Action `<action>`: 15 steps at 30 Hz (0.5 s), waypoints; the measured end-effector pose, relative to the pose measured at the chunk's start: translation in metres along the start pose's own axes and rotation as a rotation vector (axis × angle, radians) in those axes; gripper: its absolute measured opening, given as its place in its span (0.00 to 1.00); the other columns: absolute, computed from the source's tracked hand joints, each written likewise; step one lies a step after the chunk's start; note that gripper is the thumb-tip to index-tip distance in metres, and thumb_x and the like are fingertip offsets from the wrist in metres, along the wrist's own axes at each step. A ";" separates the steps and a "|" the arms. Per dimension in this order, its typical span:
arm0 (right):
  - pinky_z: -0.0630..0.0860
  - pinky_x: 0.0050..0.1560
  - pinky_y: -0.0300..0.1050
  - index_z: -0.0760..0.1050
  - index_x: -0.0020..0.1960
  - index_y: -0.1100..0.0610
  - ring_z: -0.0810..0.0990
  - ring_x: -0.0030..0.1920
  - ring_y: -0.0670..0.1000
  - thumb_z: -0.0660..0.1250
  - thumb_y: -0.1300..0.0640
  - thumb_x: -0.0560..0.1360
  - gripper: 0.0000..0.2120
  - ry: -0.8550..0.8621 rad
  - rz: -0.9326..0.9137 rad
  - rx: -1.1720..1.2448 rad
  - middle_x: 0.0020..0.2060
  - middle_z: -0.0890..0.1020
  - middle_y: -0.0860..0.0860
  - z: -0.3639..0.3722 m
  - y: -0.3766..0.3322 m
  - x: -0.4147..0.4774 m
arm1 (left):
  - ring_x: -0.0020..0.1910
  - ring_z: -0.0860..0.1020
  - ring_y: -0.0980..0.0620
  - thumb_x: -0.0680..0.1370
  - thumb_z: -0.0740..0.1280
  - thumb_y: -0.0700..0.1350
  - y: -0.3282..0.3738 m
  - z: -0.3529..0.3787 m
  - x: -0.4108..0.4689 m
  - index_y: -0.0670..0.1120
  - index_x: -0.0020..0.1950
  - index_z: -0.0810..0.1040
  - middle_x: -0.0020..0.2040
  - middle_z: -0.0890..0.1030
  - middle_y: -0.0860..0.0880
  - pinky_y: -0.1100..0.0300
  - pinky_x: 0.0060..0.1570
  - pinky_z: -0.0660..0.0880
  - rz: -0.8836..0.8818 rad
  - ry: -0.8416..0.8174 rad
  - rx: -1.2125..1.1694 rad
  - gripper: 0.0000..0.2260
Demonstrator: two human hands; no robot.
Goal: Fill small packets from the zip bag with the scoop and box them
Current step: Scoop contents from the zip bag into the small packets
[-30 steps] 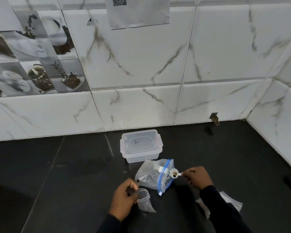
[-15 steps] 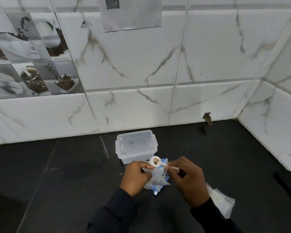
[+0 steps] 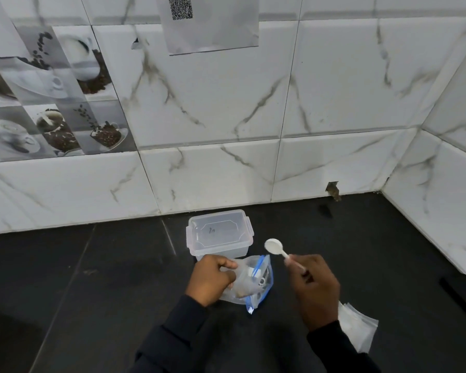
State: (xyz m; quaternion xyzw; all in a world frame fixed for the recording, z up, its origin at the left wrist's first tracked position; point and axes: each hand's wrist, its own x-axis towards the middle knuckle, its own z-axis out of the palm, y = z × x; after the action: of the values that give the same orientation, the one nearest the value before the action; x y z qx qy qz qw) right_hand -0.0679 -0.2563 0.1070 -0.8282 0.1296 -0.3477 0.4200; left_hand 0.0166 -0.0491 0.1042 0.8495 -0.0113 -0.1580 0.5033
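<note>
so, left hand [image 3: 211,278] gripped a small clear plastic packet [image 3: 238,275]; right hand [image 3: 315,289] pinched a white plastic scoop [image 3: 273,246], seemingly empty. likely mid-fill: next dip needs the mouth of the blue-zipped clear bag [image 3: 267,279].

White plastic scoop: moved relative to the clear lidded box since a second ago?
Yes. The white plastic scoop went from in front of the clear lidded plastic box to right of its front corner.

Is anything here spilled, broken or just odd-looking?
Nothing looks spilled on the dark counter. The odd spots are on the wall. There is a broken notch at the bottom edge of the tiles, to the right of the clear box. There is also a small chip in an upper tile, left of the paper sheet.
</note>
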 end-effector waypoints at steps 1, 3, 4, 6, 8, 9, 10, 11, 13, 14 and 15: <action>0.72 0.40 0.34 0.83 0.41 0.54 0.79 0.39 0.44 0.73 0.60 0.73 0.03 -0.023 0.155 0.000 0.39 0.79 0.46 0.000 0.009 0.006 | 0.35 0.80 0.52 0.71 0.69 0.33 -0.011 -0.004 0.003 0.44 0.47 0.85 0.46 0.83 0.48 0.62 0.37 0.77 -0.030 0.005 -0.039 0.09; 0.70 0.40 0.32 0.80 0.34 0.55 0.77 0.38 0.44 0.73 0.62 0.70 0.08 -0.144 0.331 -0.117 0.37 0.77 0.48 0.007 0.041 0.012 | 0.32 0.79 0.52 0.71 0.68 0.31 -0.035 -0.013 0.011 0.40 0.43 0.85 0.49 0.84 0.46 0.60 0.35 0.78 -0.102 -0.020 -0.096 0.08; 0.71 0.40 0.35 0.78 0.29 0.54 0.77 0.37 0.46 0.73 0.63 0.69 0.11 -0.229 0.404 -0.169 0.34 0.77 0.48 0.013 0.057 0.013 | 0.30 0.79 0.53 0.71 0.69 0.30 -0.047 -0.016 0.013 0.38 0.42 0.85 0.48 0.84 0.44 0.59 0.34 0.77 -0.146 -0.046 -0.094 0.07; 0.75 0.40 0.48 0.76 0.25 0.55 0.76 0.34 0.50 0.72 0.60 0.68 0.13 -0.405 0.556 -0.204 0.27 0.76 0.49 0.026 0.079 0.011 | 0.26 0.77 0.54 0.73 0.68 0.29 -0.065 -0.016 0.016 0.37 0.39 0.84 0.42 0.83 0.41 0.58 0.35 0.76 -0.245 -0.104 -0.082 0.07; 0.75 0.37 0.47 0.79 0.27 0.58 0.73 0.29 0.48 0.72 0.58 0.69 0.12 -0.543 0.655 -0.221 0.23 0.75 0.50 0.042 0.085 0.009 | 0.26 0.77 0.54 0.74 0.68 0.28 -0.077 -0.010 0.017 0.35 0.42 0.84 0.42 0.83 0.40 0.60 0.33 0.77 -0.308 -0.149 -0.104 0.06; 0.73 0.34 0.43 0.80 0.28 0.59 0.72 0.28 0.47 0.72 0.58 0.70 0.12 -0.595 0.659 -0.233 0.23 0.75 0.49 0.050 0.083 0.010 | 0.26 0.77 0.54 0.75 0.67 0.29 -0.078 -0.006 0.017 0.33 0.45 0.84 0.45 0.83 0.41 0.63 0.32 0.77 -0.326 -0.168 -0.117 0.05; 0.71 0.31 0.40 0.79 0.27 0.59 0.71 0.27 0.46 0.72 0.59 0.70 0.13 -0.639 0.658 -0.226 0.21 0.74 0.48 0.059 0.081 0.012 | 0.26 0.77 0.55 0.75 0.67 0.29 -0.079 -0.003 0.017 0.32 0.48 0.83 0.47 0.84 0.41 0.64 0.32 0.77 -0.335 -0.184 -0.129 0.06; 0.71 0.30 0.38 0.79 0.27 0.59 0.71 0.26 0.46 0.71 0.61 0.70 0.13 -0.687 0.667 -0.211 0.20 0.74 0.47 0.067 0.078 0.014 | 0.27 0.77 0.55 0.75 0.67 0.29 -0.079 0.001 0.018 0.32 0.50 0.83 0.46 0.84 0.41 0.65 0.31 0.77 -0.333 -0.199 -0.142 0.07; 0.77 0.38 0.43 0.82 0.32 0.63 0.74 0.28 0.44 0.69 0.64 0.70 0.09 -0.793 0.662 -0.167 0.24 0.78 0.48 0.082 0.072 0.020 | 0.26 0.76 0.55 0.75 0.65 0.28 -0.077 0.007 0.019 0.30 0.52 0.81 0.41 0.82 0.41 0.66 0.29 0.75 -0.316 -0.212 -0.170 0.08; 0.78 0.41 0.42 0.82 0.34 0.62 0.76 0.31 0.43 0.69 0.64 0.71 0.09 -0.849 0.625 -0.162 0.26 0.80 0.47 0.088 0.070 0.024 | 0.25 0.76 0.55 0.75 0.65 0.28 -0.075 0.009 0.018 0.29 0.52 0.81 0.39 0.81 0.41 0.66 0.29 0.75 -0.304 -0.215 -0.178 0.09; 0.76 0.39 0.38 0.81 0.32 0.57 0.77 0.33 0.42 0.68 0.63 0.73 0.11 -0.900 0.561 -0.182 0.27 0.80 0.46 0.093 0.066 0.026 | 0.25 0.76 0.55 0.74 0.65 0.28 -0.074 0.010 0.017 0.29 0.52 0.81 0.37 0.80 0.42 0.66 0.28 0.74 -0.295 -0.215 -0.182 0.08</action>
State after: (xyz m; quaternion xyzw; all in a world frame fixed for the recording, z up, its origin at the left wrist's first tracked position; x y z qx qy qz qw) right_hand 0.0196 -0.2537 0.0302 -0.8620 0.1825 0.1798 0.4374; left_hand 0.0197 -0.0240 0.0324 0.7710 0.0741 -0.3201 0.5455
